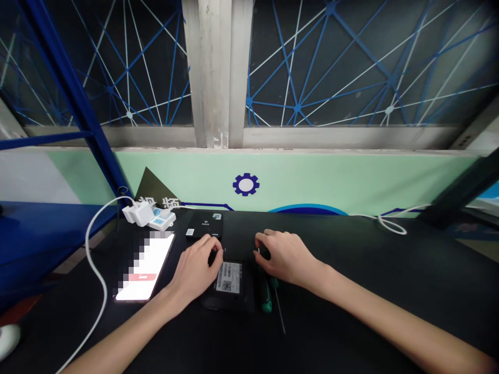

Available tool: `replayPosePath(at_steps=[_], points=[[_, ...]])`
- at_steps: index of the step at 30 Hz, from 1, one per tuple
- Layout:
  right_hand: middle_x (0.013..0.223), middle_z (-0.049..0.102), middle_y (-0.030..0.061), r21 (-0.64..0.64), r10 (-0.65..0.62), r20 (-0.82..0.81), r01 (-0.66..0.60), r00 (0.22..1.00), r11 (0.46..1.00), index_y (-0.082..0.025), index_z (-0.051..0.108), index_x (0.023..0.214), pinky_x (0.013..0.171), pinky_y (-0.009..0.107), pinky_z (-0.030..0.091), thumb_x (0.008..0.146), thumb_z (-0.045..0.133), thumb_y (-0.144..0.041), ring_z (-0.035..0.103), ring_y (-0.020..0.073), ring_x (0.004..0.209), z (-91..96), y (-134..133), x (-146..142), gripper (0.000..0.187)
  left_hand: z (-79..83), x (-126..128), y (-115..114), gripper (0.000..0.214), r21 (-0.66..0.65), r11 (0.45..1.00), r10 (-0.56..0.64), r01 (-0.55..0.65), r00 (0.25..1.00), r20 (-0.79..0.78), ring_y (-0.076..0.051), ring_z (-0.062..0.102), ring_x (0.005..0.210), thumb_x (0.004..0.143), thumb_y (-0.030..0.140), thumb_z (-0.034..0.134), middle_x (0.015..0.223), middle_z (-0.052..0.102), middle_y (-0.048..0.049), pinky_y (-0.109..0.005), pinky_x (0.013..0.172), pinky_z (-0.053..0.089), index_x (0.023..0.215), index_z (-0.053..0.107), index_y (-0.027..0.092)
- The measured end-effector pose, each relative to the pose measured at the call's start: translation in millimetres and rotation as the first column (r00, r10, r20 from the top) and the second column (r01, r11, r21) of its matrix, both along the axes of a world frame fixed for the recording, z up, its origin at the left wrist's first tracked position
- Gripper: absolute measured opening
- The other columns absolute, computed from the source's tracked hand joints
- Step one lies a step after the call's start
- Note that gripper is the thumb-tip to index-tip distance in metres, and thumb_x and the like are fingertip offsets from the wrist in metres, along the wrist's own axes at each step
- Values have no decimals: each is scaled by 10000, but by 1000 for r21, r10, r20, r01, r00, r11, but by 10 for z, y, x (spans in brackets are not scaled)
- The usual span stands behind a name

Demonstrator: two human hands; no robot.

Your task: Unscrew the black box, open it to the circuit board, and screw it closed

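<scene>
Two bare hands are working over a black electronic device (230, 296) that we are seeing flat on a black tabletop mat (362, 306), with a white sticker bearing a QR code (228, 277) facing up. Our left hand (197, 271) is curling down at the device's far edge, its fingertips (215, 255) gathering close around something small and dark; we cannot tell whether they are pinching it. Our right hand (286, 257) is arching just beside the device's right side, its fingers slightly spread, and a thin metal sliver (258, 253) is showing at the fingertips, too small for us to name. Below that hand, a green-handled screwdriver (266, 298) is lying just beside the device, its slim shaft (281, 322) pointing toward us. Beyond our left hand, a flat black box (202, 224) is lying near the device. Further left, a smartphone (144, 267) is glowing with a pixelated screen, and a white charger (136, 213) is plugged into a power strip (161, 221), its white cable (91, 259) curving down the mat's left side. Another white cable (392, 226) is looping at the far right, below a pale green wall panel (312, 182) and a window with blue-and-white netting (331, 62).
</scene>
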State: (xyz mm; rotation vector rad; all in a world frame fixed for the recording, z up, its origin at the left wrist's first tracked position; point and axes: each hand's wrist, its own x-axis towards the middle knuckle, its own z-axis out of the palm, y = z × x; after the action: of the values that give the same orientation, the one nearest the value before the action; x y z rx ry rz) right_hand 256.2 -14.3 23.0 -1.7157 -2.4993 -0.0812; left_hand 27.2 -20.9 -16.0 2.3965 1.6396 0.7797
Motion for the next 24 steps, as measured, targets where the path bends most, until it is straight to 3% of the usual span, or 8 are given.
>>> replayPosePath(at_steps=[4,8,12,15,24], points=[[905,680,70,70,71,-19,-70,997,995,-201,665,934,559,320,336,898,543,-338,652,245,780,54,-63,-30,187,60,-76,55,180,-23,997,72,-74,994,-77,-142,594,671,974,255,462,771,635,35,-251,575,315,836,575,236],[1014,683,100,35,267,-116,-265,957,964,-178,659,1089,775,373,468,878,587,-383,622,273,941,87,-159,-81,303,88,-134,102,215,-85,987,123,-139,977,-172,-143,554,576,978,280,469,643,604,41,-264,539,250,797,575,233],[1200,645,155,-58,362,-154,-374,919,925,-153,584,1330,1001,507,419,779,680,-599,575,344,1096,48,-247,-144,716,59,-181,128,220,-89,983,140,-162,967,-212,-151,553,567,980,300,465,631,610,35,-273,540,228,809,589,238],[1300,595,189,-102,390,-160,-408,907,907,-141,514,1432,1072,568,350,682,696,-740,538,385,1164,-13,-273,-178,976,32,-208,140,220,-89,981,149,-172,963,-225,-158,565,580,979,315,464,643,622,30,-277,536,220,814,591,243],[1316,556,188,-138,396,-191,-424,898,895,-156,518,1441,1068,585,346,636,740,-718,513,391,1173,-52,-256,-186,1007,16,-236,137,244,-97,979,150,-180,955,-256,-170,584,590,982,339,442,659,633,12,-282,533,219,820,597,243]])
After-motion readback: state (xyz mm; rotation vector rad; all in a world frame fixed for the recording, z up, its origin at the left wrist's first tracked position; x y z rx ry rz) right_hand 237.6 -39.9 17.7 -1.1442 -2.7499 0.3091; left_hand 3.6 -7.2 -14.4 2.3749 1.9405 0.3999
